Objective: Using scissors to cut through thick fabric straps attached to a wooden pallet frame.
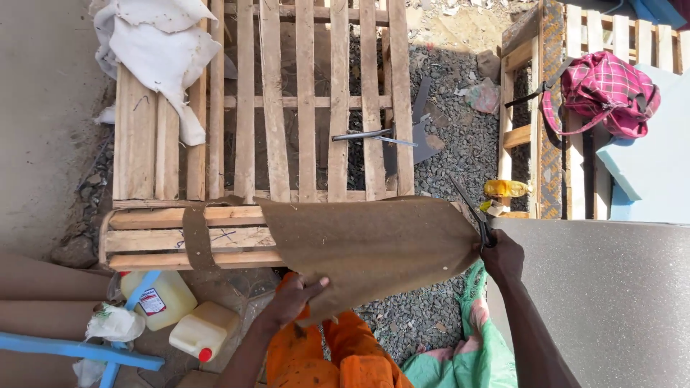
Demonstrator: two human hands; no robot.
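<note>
Two hands, one sheet of brown felt-like fabric [366,244], one pair of scissors [472,208].

We see our left hand [295,298] pinching the fabric's lower edge, thumb on top, fingers hidden beneath; the sheet drapes over the near edge of the wooden pallet [287,108] and above our orange-clad knees [323,352]. Our right hand [502,257] is closed round the scissor handles, which it covers, at the fabric's right edge; the blades point up and away, and we cannot make out how far they are parted. Both forearms are cut off by the frame's bottom edge. Two yellow jerrycans [180,312] sit at lower left.
</note>
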